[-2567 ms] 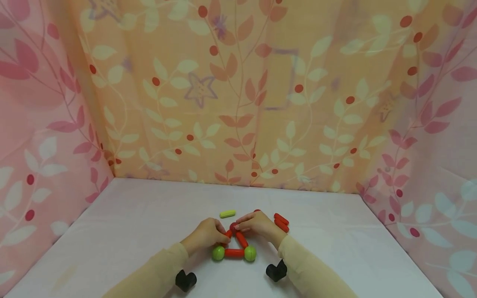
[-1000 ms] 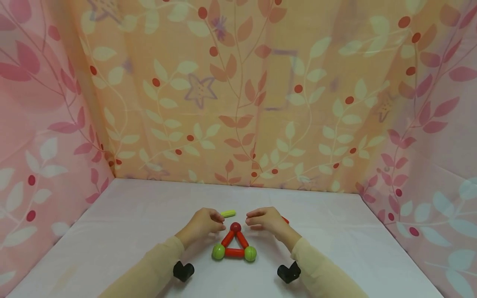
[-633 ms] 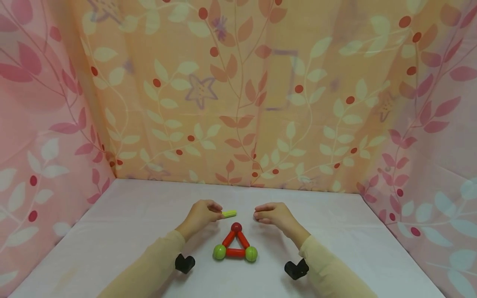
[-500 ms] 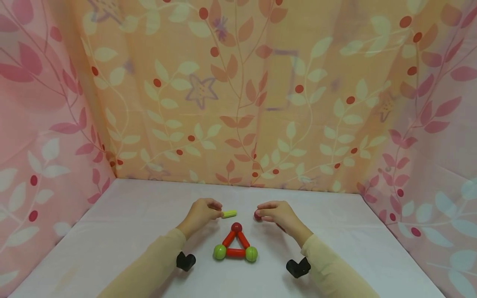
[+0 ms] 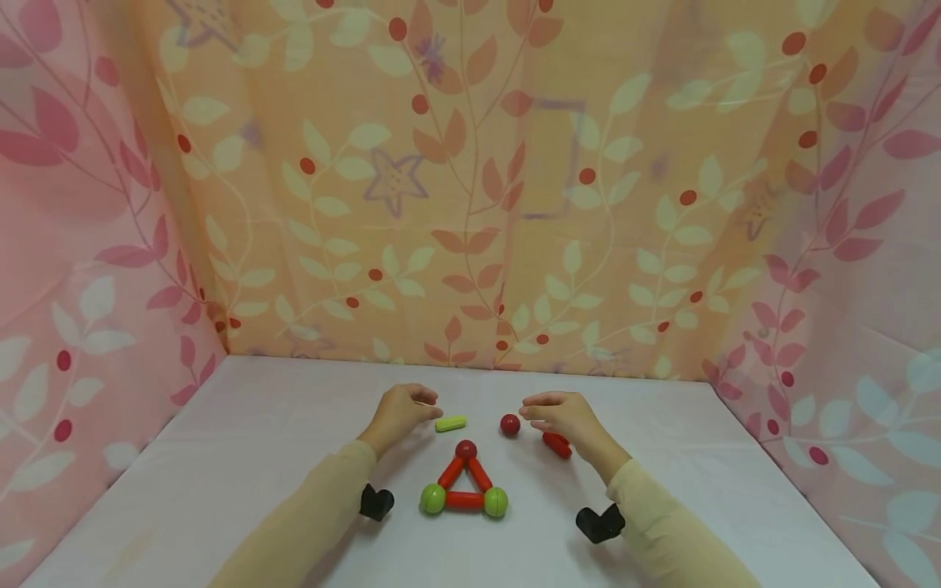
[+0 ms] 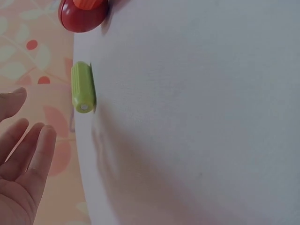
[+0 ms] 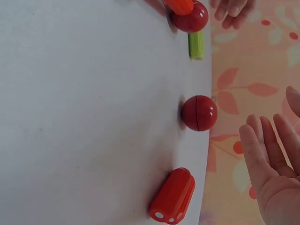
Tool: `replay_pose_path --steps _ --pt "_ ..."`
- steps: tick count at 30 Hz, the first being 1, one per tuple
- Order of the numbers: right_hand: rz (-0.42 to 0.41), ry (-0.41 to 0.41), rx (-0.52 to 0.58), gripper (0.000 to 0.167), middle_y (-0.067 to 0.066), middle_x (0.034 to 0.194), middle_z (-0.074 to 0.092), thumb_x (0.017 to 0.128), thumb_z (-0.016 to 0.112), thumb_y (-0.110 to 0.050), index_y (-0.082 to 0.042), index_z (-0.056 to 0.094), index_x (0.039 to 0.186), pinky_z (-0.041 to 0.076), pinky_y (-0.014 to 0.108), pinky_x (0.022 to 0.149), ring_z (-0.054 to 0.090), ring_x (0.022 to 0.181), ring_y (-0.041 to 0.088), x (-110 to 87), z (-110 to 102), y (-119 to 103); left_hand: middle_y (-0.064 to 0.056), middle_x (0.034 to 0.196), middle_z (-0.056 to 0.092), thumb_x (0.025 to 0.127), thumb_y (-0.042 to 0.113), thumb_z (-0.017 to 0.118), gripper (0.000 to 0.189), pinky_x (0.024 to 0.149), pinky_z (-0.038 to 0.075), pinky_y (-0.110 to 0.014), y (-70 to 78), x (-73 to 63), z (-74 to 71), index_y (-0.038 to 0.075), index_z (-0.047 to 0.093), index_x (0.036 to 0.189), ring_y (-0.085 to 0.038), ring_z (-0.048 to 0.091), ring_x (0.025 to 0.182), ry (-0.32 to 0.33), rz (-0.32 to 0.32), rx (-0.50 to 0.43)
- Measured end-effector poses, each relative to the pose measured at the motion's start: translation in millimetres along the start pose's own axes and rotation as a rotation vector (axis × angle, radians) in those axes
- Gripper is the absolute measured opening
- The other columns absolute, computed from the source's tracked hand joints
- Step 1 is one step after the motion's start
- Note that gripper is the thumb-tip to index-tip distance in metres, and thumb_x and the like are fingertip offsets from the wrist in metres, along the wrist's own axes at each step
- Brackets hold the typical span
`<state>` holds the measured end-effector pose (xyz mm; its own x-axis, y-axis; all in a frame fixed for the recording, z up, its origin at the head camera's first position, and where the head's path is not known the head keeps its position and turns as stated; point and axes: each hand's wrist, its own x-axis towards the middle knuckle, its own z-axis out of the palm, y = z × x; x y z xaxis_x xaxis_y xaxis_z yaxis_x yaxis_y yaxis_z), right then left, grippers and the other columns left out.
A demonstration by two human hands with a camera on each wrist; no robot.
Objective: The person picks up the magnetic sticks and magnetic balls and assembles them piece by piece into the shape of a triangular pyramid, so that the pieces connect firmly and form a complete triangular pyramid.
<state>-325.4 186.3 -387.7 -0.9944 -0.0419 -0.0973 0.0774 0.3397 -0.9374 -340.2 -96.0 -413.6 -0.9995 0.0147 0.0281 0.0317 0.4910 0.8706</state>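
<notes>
A triangle of three red magnetic rods, two green balls and one red ball lies flat in the middle of the table. Beyond it, my left hand hovers with relaxed fingers just left of a loose yellow-green rod, holding nothing. The same rod stands off from the fingers in the left wrist view. My right hand is also free, its fingers extended beside a loose red ball. Two red rods lie side by side below that hand, partly hidden by it in the head view.
The white table is enclosed by a patterned orange curtain at the back and pink cloth at the sides. A black wrist mount hangs under the left sleeve, another black mount under the right.
Both hands have let go of the triangle, which has a red rod along each side. They moved outward and away; the right fingers drew back from the loose red ball, the left from the yellow-green rod.
</notes>
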Motion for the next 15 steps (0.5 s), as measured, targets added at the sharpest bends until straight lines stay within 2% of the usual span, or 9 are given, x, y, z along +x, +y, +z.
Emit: replay_pose_path --steps 9,15 --pt "0.002 -0.002 0.002 0.037 0.013 0.115 0.072 0.091 0.072 -0.020 0.002 0.067 0.120 0.054 0.041 0.097 0.066 0.113 0.035 -2.1 -9.0 4.7 -0.009 0.110 0.072 0.084 0.015 0.079 0.032 0.076 0.057 -0.030 -4.0 7.9 4.0 0.004 0.071 0.113 -0.019 0.064 0.089 -0.009 -0.028 0.003" --pt "0.031 0.037 -0.060 0.041 0.010 0.112 0.074 0.089 0.074 -0.026 0.000 0.068 0.120 0.054 0.039 0.098 0.067 0.111 0.031 -1.9 -17.7 11.8 -0.009 0.111 0.071 0.084 0.016 0.080 0.034 0.078 0.058 -0.029 -5.5 12.2 6.1 0.005 0.071 0.114 -0.020 0.065 0.093 -0.022 -0.049 -0.023"
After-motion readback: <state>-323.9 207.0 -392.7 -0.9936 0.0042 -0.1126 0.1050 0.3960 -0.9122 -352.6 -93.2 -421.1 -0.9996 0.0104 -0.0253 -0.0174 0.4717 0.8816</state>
